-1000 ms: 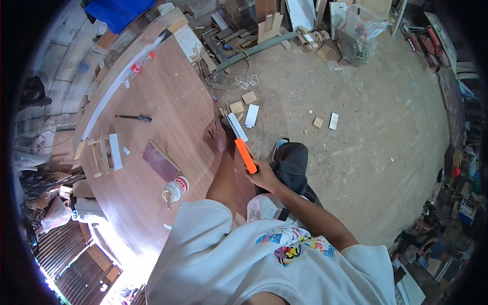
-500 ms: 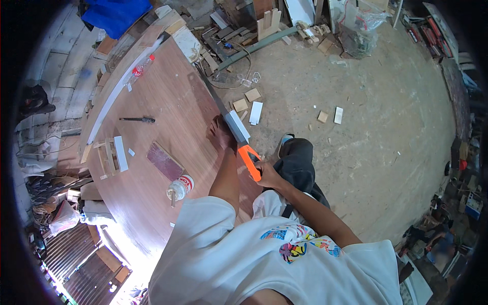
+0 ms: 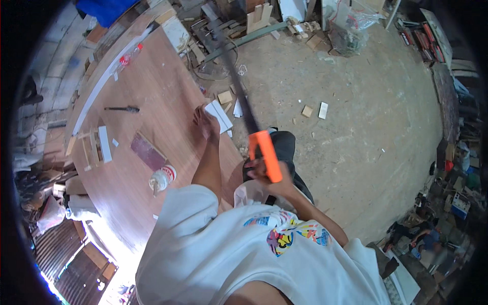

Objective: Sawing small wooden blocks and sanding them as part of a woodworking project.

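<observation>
My right hand [image 3: 266, 175] grips the orange handle [image 3: 266, 154] of a handsaw. Its long dark blade [image 3: 235, 76] stretches away over the table's edge toward the far scrap pile. My left hand [image 3: 205, 122] rests flat near the right edge of the brown wooden table [image 3: 152, 96], right beside a pale thin board [image 3: 219, 116] lying at that edge. The saw is lifted off the board and sits to its right.
On the table lie a dark reddish block [image 3: 148, 151], a white glue bottle [image 3: 162, 178], a hammer [image 3: 122, 109], small wooden strips [image 3: 96, 145] and a plastic bottle [image 3: 127, 59]. Wood offcuts [image 3: 306, 111] dot the dusty floor. Scrap wood is piled at the far end [image 3: 259, 20].
The saw has been drawn back toward me and raised; its blade now points far up the scene. My left hand has stayed at the table's edge by the pale board.
</observation>
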`<state>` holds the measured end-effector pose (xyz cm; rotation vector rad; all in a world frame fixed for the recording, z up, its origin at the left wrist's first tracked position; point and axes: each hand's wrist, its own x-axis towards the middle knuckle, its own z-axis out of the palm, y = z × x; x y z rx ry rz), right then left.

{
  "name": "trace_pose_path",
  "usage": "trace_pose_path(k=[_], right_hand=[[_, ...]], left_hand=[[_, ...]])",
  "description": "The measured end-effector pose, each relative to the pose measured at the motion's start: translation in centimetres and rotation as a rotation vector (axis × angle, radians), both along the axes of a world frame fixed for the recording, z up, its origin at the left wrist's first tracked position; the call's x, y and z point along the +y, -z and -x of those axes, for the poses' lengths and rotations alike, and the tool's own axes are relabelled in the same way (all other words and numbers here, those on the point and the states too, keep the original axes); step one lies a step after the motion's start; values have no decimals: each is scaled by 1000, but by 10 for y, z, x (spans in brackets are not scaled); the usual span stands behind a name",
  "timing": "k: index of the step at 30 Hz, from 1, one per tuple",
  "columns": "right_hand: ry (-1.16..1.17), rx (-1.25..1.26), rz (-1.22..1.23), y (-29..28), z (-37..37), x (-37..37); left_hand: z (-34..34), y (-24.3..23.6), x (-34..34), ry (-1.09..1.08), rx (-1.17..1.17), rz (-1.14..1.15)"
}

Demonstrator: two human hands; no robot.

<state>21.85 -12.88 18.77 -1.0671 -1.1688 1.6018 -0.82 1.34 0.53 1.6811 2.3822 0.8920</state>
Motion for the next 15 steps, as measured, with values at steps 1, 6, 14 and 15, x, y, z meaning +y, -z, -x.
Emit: trace_pose_path(k=[1,6,14,15], right_hand=[[30,-43,39,-9,-19,-3],[290,-635,-27,-14,-126,-30],[451,-978,326,69,-208,-127],[514,-1051,507,79,-208,-139]], left_hand=[[-1,-1,0,-83,6,81],[0,-12,-5,-111,29,40],[8,-18,-9,61,-302,19],[9,-22,-12,38,-288,9]])
